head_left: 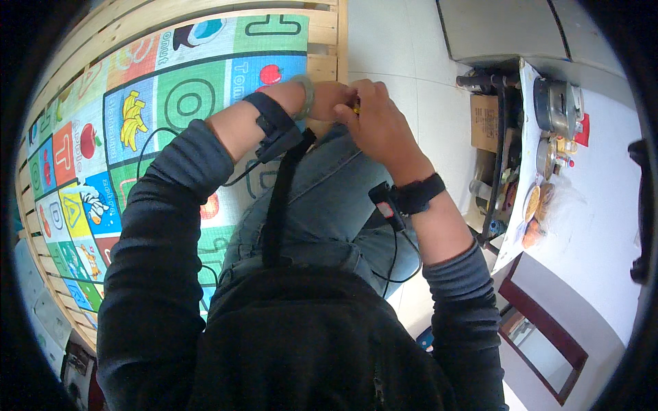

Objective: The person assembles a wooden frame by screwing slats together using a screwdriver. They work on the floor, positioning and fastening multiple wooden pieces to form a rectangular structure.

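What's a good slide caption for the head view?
Left hand and right hand meet at a mostly hidden yellow item near an alphabet mat on wooden slats.

A pale wooden slatted bed frame (323,31) carries a multicoloured mat (188,103) printed with fruit, animals and letters; bare slats show along the mat's upper and left edges. Pale square floor tiles (384,41) lie beside the frame's right edge. Farther right stands a white-topped table (508,252) with dark metal legs. A round, silvery metal pot (562,109) sits near the tabletop's upper end, a flat red packet (582,130) just beside it. A crumpled clear plastic bag (563,209) lies toward the lower end. Under the tabletop's left edge is a brown cardboard box (484,122).
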The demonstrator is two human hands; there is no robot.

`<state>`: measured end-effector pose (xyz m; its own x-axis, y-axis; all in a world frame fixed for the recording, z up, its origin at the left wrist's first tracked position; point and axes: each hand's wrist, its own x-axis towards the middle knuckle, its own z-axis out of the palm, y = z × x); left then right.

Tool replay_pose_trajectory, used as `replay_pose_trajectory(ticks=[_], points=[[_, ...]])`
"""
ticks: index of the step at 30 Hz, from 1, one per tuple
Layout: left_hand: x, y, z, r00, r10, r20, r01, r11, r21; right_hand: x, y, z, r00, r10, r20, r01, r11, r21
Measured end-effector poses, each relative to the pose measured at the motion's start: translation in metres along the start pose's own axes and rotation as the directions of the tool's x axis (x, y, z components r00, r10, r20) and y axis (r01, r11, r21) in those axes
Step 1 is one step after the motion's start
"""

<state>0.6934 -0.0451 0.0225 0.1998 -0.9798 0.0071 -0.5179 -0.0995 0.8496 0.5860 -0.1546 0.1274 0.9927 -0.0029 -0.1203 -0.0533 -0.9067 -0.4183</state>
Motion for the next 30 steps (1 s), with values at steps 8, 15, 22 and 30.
replay_pose_trajectory(ticks=[8, 15, 22, 30], points=[[0.001, 0.007, 0.007, 0.979, 0.072, -0.189, -0.062, 0.996, 0.06, 0.006, 0.004, -0.013, 0.974, 0.095, 0.206, -0.042, 0.967, -0.251], [0.007, 0.014, 0.005, 0.995, -0.104, 0.001, 0.103, 0.985, 0.136, 0.002, 0.009, -0.017, 0.952, 0.186, 0.242, -0.144, 0.973, -0.181], [0.001, -0.002, 0.017, 0.986, 0.008, -0.167, -0.019, 0.998, -0.061, 0.011, 0.003, -0.017, 0.976, -0.028, 0.215, 0.052, 0.993, -0.106], [0.005, 0.003, 0.023, 0.983, -0.084, -0.164, 0.097, 0.993, 0.073, 0.012, 0.006, -0.01, 0.96, 0.194, 0.202, -0.131, 0.949, -0.288]])
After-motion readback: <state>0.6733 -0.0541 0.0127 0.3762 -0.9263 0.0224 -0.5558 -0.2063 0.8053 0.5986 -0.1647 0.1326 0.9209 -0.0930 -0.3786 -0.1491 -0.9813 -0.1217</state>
